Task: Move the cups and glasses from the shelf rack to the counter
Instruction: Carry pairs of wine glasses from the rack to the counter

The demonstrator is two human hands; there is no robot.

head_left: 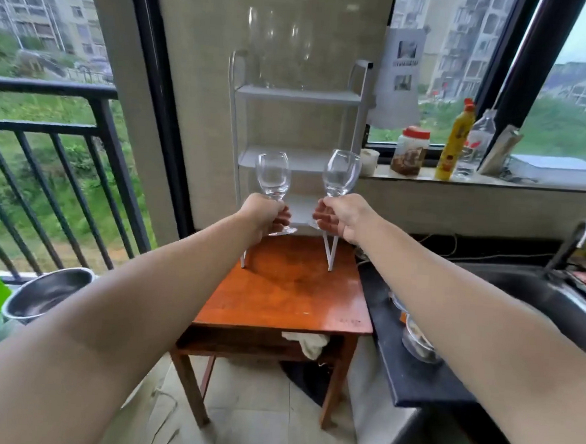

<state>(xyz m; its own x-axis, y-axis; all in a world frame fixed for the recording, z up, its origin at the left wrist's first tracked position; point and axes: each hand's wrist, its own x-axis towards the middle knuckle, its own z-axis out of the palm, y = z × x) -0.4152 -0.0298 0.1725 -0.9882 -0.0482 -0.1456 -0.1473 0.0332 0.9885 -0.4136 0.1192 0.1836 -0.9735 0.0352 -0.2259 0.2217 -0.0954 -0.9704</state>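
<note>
Holding one stemmed glass in each hand, the person stands facing the white shelf rack [301, 95], which sits on a small wooden table [280, 300] against the wall.

Furthest left, beyond the railing side, a steel pot [49, 292] sits low and plays no part here. Next comes the left hand [266, 216], its grip wrapped around the stem of the left wine glass [273, 176], just above the foot. Taking it by the stem keeps the bowl upright, and the glass stands almost vertical in front of the rack's lower shelves.

A little to the right, the right hand [341, 216] grips the right wine glass [342, 173] the same way, fingers curled about the stem; this one tilts slightly rightward. The two glasses are near each other but apart, probably so they cannot knock together.

Above them, on the rack's top shelf, taller clear glasses [278, 49] stand, blurred against the pale wall, so their number is hard to tell. These look like the remaining work.

To the right lies the dark bench [410, 363] beside the sink [534, 291], already bearing a couple of small dishes near its edge. I judge both glasses are bound there, and carrying two at once halves the trips.
</note>
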